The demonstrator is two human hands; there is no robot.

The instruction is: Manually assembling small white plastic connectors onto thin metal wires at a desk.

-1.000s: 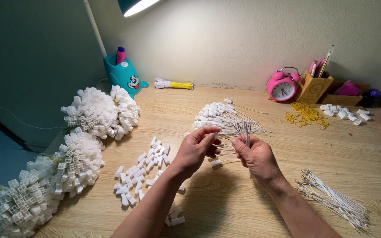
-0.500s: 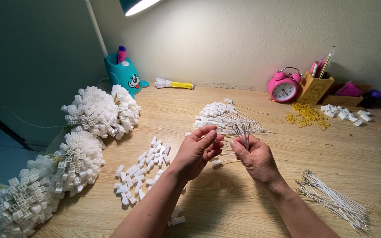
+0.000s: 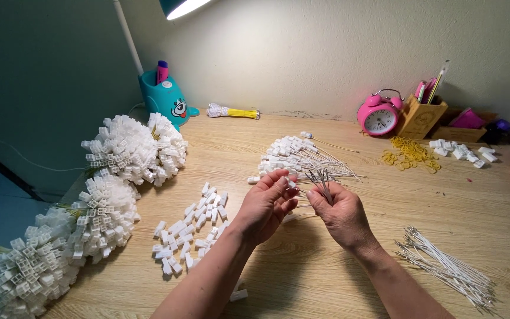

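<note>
**Thin wires pinched in your right hand, a small white piece at your left fingertips**

Your right hand [image 3: 340,215] is closed around a small bunch of thin wires [image 3: 321,180], their ends fanning upward above your fingers. Your left hand [image 3: 267,204] is curled just beside it, its grip pinched on what looks like one small white connector [image 3: 291,184], though the piece is too small to be sure. Both hands hover above the table [image 3: 337,277], in front of the pile of wired connectors [image 3: 296,155].

The bunch is loosely fanned, so a slack right grip could let single wires slide out and drop among the loose white connectors [image 3: 187,233] on your left. The white piece is tiny; if your left fingertips shift, it may fall and be hard to pick out. The bundle of white leads [image 3: 444,269] lies near your right forearm, and a sweep of that arm could scatter it. The finished white clusters [image 3: 128,150] sit well apart.
</note>
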